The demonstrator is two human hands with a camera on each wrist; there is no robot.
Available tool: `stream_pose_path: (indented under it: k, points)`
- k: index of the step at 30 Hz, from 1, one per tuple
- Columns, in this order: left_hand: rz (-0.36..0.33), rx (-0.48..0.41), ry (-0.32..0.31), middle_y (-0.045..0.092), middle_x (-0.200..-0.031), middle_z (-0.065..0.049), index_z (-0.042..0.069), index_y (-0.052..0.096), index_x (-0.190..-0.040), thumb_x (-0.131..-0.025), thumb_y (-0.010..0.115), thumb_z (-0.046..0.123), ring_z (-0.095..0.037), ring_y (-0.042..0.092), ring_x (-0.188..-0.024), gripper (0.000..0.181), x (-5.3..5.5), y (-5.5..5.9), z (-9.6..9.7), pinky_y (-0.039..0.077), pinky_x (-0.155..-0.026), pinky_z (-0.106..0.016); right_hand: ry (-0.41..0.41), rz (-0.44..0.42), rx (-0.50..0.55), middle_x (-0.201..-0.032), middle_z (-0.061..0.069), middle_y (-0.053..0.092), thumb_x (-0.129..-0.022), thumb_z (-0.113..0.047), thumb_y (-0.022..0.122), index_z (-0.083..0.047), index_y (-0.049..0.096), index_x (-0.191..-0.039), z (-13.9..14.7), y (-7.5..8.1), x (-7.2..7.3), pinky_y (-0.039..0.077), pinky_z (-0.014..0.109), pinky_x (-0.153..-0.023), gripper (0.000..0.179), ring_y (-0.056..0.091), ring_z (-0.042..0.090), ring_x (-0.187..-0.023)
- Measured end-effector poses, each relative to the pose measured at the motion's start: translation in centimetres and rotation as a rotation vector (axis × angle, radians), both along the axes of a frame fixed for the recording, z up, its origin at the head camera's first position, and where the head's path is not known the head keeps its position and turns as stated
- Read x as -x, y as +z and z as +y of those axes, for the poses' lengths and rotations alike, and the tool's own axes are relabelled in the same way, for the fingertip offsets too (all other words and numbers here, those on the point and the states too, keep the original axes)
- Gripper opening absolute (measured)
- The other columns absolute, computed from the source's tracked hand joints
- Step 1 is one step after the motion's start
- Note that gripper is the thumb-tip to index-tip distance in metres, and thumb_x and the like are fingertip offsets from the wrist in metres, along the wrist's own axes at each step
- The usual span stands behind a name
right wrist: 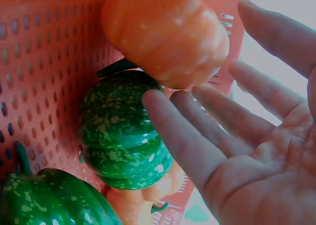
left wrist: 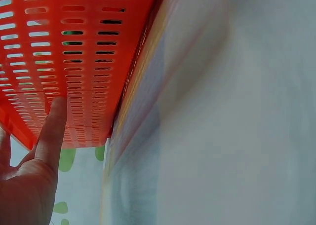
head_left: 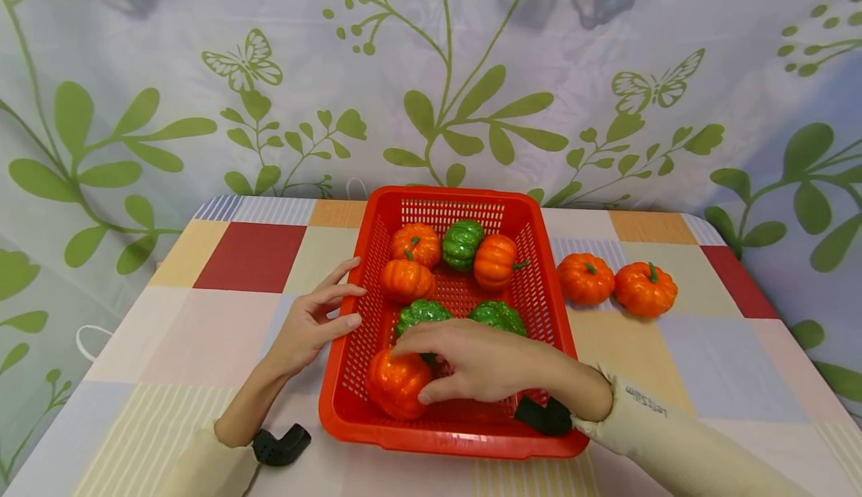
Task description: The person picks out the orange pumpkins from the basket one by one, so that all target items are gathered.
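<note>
A red plastic basket [head_left: 444, 444] with slotted walls holds several small pumpkins, orange and green. My right hand [head_left: 478, 358] reaches into its near part, fingers spread beside an orange pumpkin [head_left: 396, 385]. In the right wrist view that orange pumpkin [right wrist: 168, 35] lies by the fingertips, with a speckled green pumpkin [right wrist: 123, 136] next to it; whether the fingers touch either is unclear. My left hand [head_left: 306, 325] is at the basket's left side, fingers extended to its rim. In the left wrist view a straight finger of the left hand [left wrist: 34, 180] lies against the slotted wall [left wrist: 84, 52].
Two orange pumpkins [head_left: 586, 278] sit on the table to the right of the basket. A patchwork cloth [head_left: 249, 257] covers the table. Behind it hangs a curtain [head_left: 303, 70] with green leaves and butterflies. Black wrist pieces [head_left: 281, 444] show near both wrists.
</note>
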State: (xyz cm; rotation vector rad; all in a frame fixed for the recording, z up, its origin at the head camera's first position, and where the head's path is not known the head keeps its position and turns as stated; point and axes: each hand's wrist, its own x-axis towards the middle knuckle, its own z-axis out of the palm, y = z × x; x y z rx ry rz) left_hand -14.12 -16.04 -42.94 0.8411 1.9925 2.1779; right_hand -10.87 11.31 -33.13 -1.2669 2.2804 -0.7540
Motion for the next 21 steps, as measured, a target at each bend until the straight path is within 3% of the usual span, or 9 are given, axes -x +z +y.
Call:
stream_pose_path:
  k: [4, 10, 16, 21]
  points:
    - [0.005, 0.012, 0.005, 0.03, -0.157, -0.013, -0.017, 0.054, -0.121, -0.09, 0.06, -0.008, -0.037, 0.055, -0.12, 0.033, 0.01, -0.01, -0.05, 0.058, -0.078, -0.041, -0.008, 0.002, -0.028, -0.13, -0.008, 0.057, -0.09, -0.024, 0.075, -0.014, 0.06, -0.133, -0.26, -0.27, -0.06, 0.043, 0.027, -0.102, 0.047, 0.052, 0.005, -0.116]
    - [0.003, 0.015, 0.011, 0.03, -0.157, -0.012, -0.016, 0.054, -0.121, -0.09, 0.06, -0.009, -0.037, 0.055, -0.12, 0.033, 0.03, 0.02, -0.1, 0.058, -0.079, -0.041, -0.044, -0.001, -0.044, -0.124, -0.009, 0.058, -0.089, -0.025, 0.076, -0.017, 0.06, -0.126, -0.59, -0.59, -0.04, 0.047, 0.024, -0.091, 0.041, 0.055, 0.007, -0.101]
    - [-0.011, 0.01, 0.006, 0.03, -0.157, -0.011, -0.016, 0.054, -0.122, -0.09, 0.06, -0.008, -0.037, 0.055, -0.119, 0.033, 0.07, 0.08, 0.01, 0.058, -0.079, -0.041, -0.062, 0.058, -0.058, -0.117, -0.009, 0.06, -0.087, -0.022, 0.077, -0.017, 0.061, -0.119, -0.52, -0.83, 0.13, 0.046, 0.027, -0.096, 0.037, 0.055, 0.007, -0.105]
    - [-0.012, 0.005, 0.006, 0.029, -0.157, -0.012, -0.015, 0.055, -0.122, -0.09, 0.059, -0.009, -0.035, 0.055, -0.12, 0.033, -0.01, 0.07, 0.01, 0.058, -0.079, -0.04, -0.044, 0.043, -0.069, -0.119, -0.008, 0.057, -0.086, -0.02, 0.078, -0.015, 0.057, -0.136, -0.42, -0.87, 0.21, 0.047, 0.026, -0.094, 0.055, 0.053, 0.007, -0.105]
